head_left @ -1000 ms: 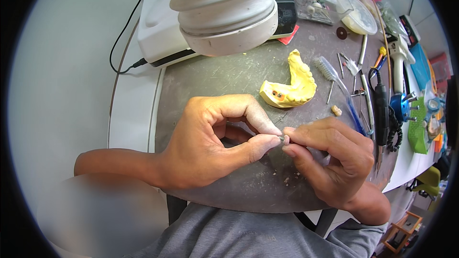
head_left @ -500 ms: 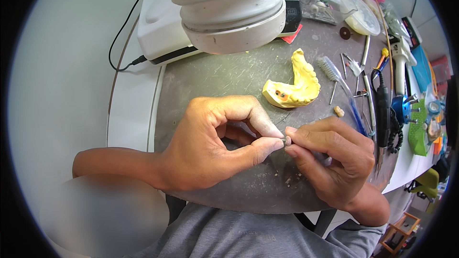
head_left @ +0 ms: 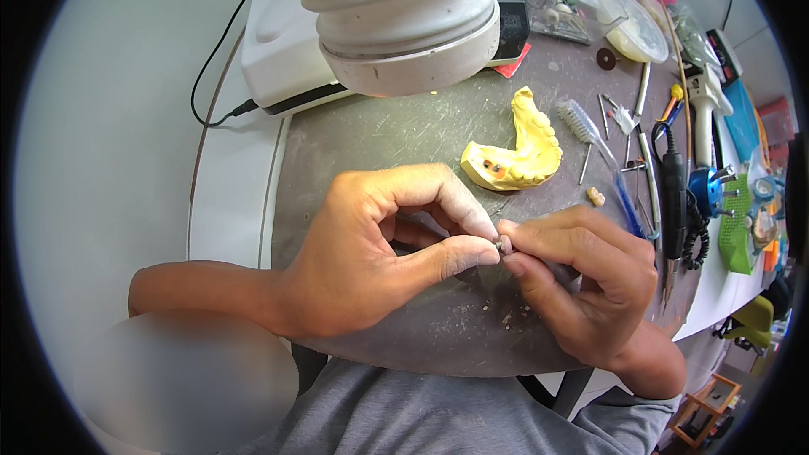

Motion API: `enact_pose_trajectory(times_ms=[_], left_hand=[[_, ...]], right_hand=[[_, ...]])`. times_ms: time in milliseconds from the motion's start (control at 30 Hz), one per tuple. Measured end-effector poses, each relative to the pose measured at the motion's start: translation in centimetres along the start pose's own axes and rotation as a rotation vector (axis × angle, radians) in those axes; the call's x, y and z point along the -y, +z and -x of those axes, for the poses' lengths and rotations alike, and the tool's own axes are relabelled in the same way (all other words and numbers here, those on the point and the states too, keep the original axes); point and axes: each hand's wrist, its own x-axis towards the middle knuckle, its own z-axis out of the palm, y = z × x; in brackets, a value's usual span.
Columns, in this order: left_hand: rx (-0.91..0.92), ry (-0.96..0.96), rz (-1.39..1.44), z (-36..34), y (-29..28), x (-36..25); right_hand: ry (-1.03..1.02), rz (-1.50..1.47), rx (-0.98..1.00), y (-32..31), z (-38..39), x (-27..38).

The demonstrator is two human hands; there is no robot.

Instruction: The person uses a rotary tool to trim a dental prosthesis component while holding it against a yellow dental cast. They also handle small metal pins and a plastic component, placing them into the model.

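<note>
My left hand (head_left: 383, 248) pinches a tiny grey metal dental part (head_left: 504, 246) between thumb and index fingertip, the other fingers curled behind. From the other side my right hand (head_left: 586, 274) closes thumb and index finger on the same part, so the fingertips of both hands nearly meet. Most of the piece is hidden by the fingers. White dust coats the left index finger and thumb. Beyond the hands a yellow plaster dental model (head_left: 518, 156) lies on the bench, with two dark holes in a reddish patch. A small tooth-coloured crown piece (head_left: 596, 196) rests near my right hand.
A white ribbed suction hose (head_left: 404, 25) hangs over the bench (head_left: 362, 135). To the right lie a clear-blue toothbrush (head_left: 602, 152), thin metal tools and a black handpiece (head_left: 674, 177). Clear tubs (head_left: 632, 24) stand at the back. Crumbs of debris lie near the front edge.
The fingertips have shifted very slightly around the small metal part, and a little more of it shows. Both hands otherwise stay in place.
</note>
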Motion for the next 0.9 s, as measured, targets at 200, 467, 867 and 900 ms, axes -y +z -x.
enact_pose_trajectory(times_ms=[200,467,867,900], left_hand=[[-0.005,0.03,0.032,-0.29,0.1,-0.16],[0.028,0.012,0.04,-0.16,-0.15,-0.15],[0.056,0.034,0.026,-0.24,-0.25,-0.02],[0.059,0.078,0.021,-0.25,-0.23,0.23]], right_hand=[[0.027,-0.069,-0.041,0.1,0.29,0.07],[0.041,-0.089,-0.03,0.2,0.29,0.05],[0.151,-0.205,-0.027,0.29,0.26,0.28],[0.115,-0.18,-0.017,0.22,0.13,0.16]])
